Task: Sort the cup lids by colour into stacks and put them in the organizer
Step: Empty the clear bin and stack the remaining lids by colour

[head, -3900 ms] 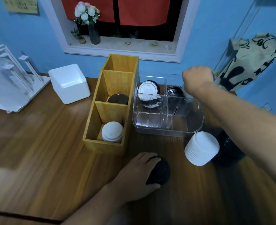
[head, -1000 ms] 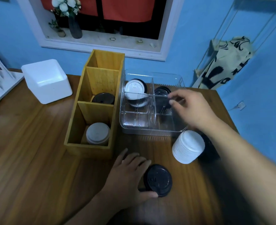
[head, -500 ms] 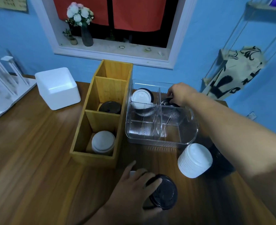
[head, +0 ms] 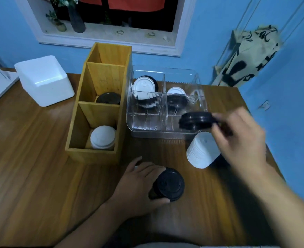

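**2 black stacks in hand, both light and slick**

The right hand (head: pixel 237 140) pinches a short set of black lids (head: pixel 195 120) by the rim and holds it level above the near right corner of the clear organizer (head: pixel 144 122). In front of that organizer the left hand (head: pixel 138 185) curls around a black stack (head: pixel 169 184) that stands on the wooden table (head: pixel 31 167).

These lids look like thin moulded plastic, so I judge them very light, a little springy and smooth enough to slide apart. A nested stack is best gripped around its side, with the thumb opposite the fingers. A lone lid is best taken at the rolled rim.

A ribbed white stack (head: pixel 202 151) lies tilted just in front of the organizer's near right corner, and it would probably roll if nudged.

Each of the organizer's 2 back compartments holds white and black lids mixed together. Its walls are hard, glossy and transparent. To its left stands a wooden organizer (head: pixel 92 155) with 3 compartments. The middle 1 holds a black lid (head: pixel 108 98) and the near 1 holds white lids (head: pixel 103 137).
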